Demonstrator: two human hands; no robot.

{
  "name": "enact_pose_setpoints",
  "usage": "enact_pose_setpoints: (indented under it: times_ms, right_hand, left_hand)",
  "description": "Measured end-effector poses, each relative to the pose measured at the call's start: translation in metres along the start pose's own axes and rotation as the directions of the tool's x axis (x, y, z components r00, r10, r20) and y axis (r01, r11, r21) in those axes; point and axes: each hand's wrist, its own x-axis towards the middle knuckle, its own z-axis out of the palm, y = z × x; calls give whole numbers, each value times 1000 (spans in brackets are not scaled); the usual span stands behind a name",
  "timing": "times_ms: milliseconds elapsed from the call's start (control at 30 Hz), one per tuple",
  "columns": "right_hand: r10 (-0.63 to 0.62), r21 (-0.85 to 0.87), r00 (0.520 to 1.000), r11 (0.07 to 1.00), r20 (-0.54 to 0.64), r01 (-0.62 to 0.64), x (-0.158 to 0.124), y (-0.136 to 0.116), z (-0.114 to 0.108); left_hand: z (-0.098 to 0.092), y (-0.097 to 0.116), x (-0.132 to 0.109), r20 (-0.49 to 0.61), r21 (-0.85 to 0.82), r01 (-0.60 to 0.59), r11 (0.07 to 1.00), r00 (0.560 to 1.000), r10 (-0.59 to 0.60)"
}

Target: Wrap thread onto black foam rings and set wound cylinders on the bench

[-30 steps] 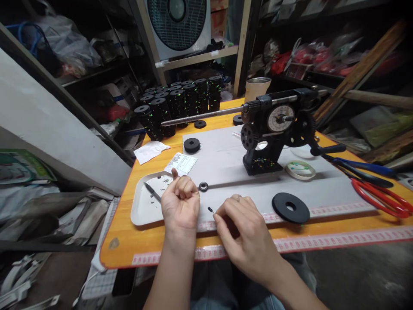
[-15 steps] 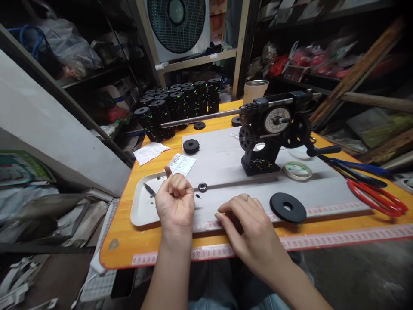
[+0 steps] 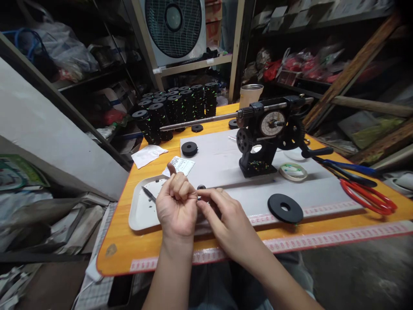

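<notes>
Between the curled left hand (image 3: 177,204) and right hand's (image 3: 226,215) nearly meeting fingers, a small black piece (image 3: 198,199) is being bracketed; grip indeterminable.

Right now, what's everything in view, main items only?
Flat table: one, yellow-orange, foreground
Hand-cranked metal machine: one, black, right of centre
Tall round columns: many, black with green specks, table's back left
Flat holed disc: one, black, front right
Small ring: one, black, near centre, partly hidden
Shallow tray: one, white, front left
Looped handles: pair, red, table's right side
Box fan: one, pale frame, behind table
Left hand: one, bare, front centre
Right hand: one, bare, beside left
</notes>
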Motion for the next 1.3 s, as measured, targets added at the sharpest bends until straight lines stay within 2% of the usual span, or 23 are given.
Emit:
enact_pose_setpoints:
  times_ms: [167, 333, 533, 700, 1000, 1233, 1300]
  right_hand:
    - [-72, -144, 995, 988, -64, 62, -3, 4, 1]
    - [-112, -295, 992, 951, -49, 93, -11, 8, -2]
    - [-133, -362, 990, 926, -48, 107, -15, 11, -2]
    - [-144, -350, 987, 930, -76, 109, -23, 17, -11]
    - [-182, -301, 978, 943, -101, 144, -25, 25, -16]
    - [-166, -262, 979, 956, -121, 130, -25, 24, -17]
    - [-166, -254, 978, 958, -123, 130, -26, 24, -16]
  left_hand:
    - [-4, 1, 2, -3, -7, -10, 1000, 1000, 10]
    - [-8, -1, 4, -54, -4, -12, 1000, 998, 12]
    - [-13, -1, 8, -126, -45, -51, 998, 991, 45]
    - [-11, 10, 13, -147, -107, -171, 979, 977, 154]
    - [-6, 11, 11, -99, -150, -203, 968, 977, 190]
    - [3, 39, -9, -2, -116, -313, 943, 949, 315]
    - [5, 46, -19, 34, -42, -351, 935, 935, 353]
